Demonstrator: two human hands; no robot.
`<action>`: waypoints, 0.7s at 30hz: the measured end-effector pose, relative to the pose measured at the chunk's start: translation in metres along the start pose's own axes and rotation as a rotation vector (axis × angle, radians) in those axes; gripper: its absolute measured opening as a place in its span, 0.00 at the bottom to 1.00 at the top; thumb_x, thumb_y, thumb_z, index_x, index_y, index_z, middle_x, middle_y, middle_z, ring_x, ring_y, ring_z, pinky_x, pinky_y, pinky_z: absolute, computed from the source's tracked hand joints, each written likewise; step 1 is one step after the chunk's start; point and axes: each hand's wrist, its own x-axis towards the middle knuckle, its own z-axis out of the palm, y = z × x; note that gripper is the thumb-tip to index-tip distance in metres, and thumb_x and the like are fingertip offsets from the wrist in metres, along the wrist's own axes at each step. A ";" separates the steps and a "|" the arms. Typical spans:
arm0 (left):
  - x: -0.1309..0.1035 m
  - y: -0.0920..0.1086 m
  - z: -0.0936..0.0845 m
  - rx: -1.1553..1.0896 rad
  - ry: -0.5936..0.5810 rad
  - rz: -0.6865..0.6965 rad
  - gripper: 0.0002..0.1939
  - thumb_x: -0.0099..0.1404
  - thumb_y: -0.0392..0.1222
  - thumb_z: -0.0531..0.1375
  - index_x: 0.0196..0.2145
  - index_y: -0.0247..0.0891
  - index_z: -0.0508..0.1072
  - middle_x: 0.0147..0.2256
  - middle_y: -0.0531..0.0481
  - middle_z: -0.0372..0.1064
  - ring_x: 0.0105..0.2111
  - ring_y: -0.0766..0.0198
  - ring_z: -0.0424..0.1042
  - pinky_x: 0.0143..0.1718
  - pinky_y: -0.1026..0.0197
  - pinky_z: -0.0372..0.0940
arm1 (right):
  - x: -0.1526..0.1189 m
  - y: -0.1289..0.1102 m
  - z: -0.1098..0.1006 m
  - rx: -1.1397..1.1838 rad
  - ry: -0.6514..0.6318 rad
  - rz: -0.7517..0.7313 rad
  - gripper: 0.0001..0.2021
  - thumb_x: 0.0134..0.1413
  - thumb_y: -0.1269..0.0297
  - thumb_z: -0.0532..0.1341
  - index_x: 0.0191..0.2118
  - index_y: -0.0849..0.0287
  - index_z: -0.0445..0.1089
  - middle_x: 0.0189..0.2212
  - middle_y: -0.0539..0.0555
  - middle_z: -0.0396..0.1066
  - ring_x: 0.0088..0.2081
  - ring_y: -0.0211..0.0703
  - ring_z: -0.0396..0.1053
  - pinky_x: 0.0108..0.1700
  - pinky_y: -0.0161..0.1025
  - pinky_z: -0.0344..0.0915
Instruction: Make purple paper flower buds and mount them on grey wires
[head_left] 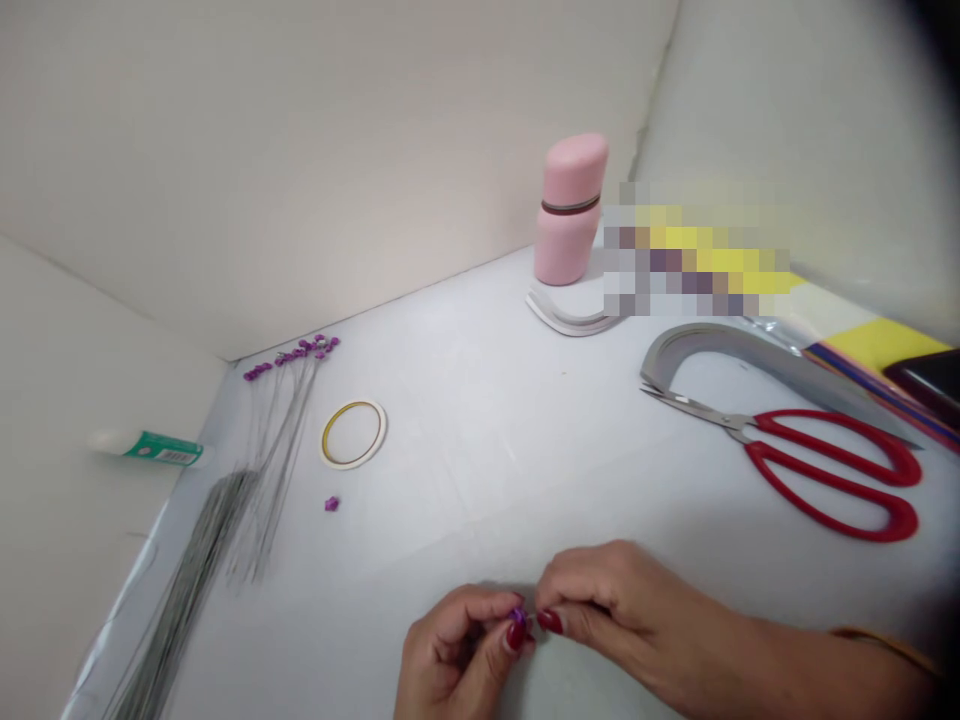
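Note:
Near the bottom middle, my left hand (465, 650) pinches a small purple piece (517, 618) between thumb and forefinger. Close beside it on the right, my right hand (622, 610) is closed, its thumb and forefinger pressed together at a thin wire-like piece that meets the purple one; most of it is hidden by the fingers. A loose purple piece (332, 504) lies on the table to the left. Behind it is a roll of white tape (382, 440). Wires with purple tips (302, 348) spread out at the back left.
A bundle of grey wires (187, 600) lies at the left edge, near a green and white tube (165, 449). Red-handled scissors (739, 424) and grey curved strips (697, 345) are at the right. A pink bottle (568, 215) stands by the wall, left of a yellow packet (874, 345).

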 end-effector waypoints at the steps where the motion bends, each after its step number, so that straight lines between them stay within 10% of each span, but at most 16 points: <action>1: 0.000 0.000 0.000 -0.005 -0.003 -0.005 0.07 0.50 0.43 0.66 0.26 0.38 0.78 0.21 0.52 0.73 0.23 0.69 0.70 0.27 0.71 0.65 | -0.001 0.000 0.001 -0.017 -0.007 0.011 0.10 0.58 0.68 0.51 0.31 0.58 0.69 0.25 0.47 0.69 0.27 0.33 0.66 0.30 0.27 0.59; 21: 0.001 -0.006 -0.004 0.039 -0.073 -0.047 0.08 0.52 0.43 0.65 0.22 0.36 0.76 0.20 0.51 0.73 0.23 0.67 0.69 0.27 0.69 0.63 | 0.001 -0.001 -0.004 -0.298 -0.102 -0.176 0.10 0.56 0.70 0.48 0.30 0.58 0.65 0.24 0.49 0.70 0.25 0.36 0.67 0.29 0.30 0.59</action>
